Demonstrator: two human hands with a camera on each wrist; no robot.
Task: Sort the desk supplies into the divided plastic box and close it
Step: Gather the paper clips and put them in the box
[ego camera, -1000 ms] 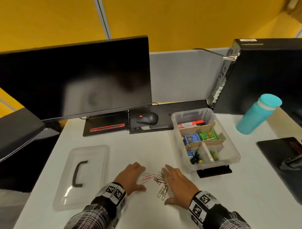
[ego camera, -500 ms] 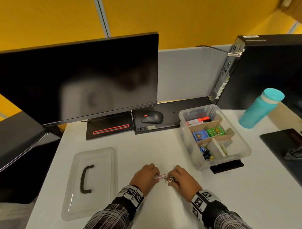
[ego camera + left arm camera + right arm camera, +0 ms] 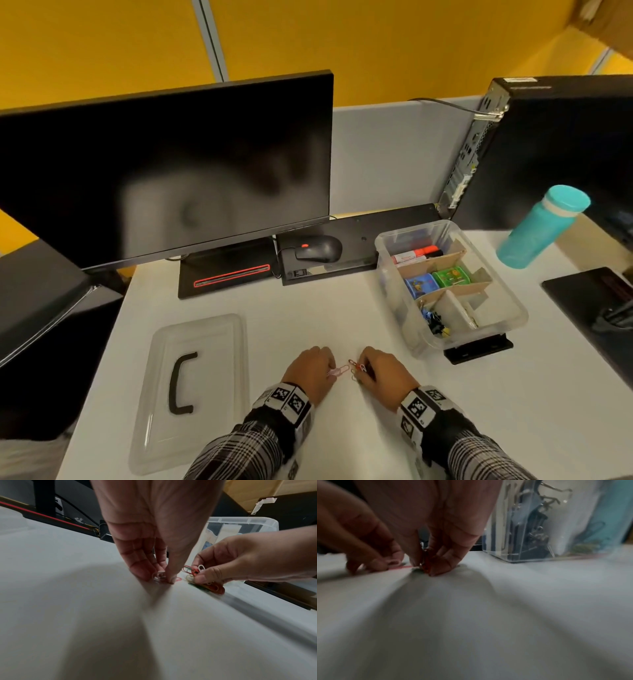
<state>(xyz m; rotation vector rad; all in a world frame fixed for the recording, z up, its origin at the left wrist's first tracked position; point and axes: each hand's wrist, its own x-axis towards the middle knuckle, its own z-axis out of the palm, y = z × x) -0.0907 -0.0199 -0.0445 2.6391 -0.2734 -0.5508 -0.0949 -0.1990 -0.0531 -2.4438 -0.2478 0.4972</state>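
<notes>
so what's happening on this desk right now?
A person is gathering coloured paper clips off the white desk. The right hand pinches a bunch of them; the left hand pinches a pink clip against the surface. The divided plastic box sits open to the right, already holding markers, small tins and binder clips. Its lid lies off to the left.
</notes>
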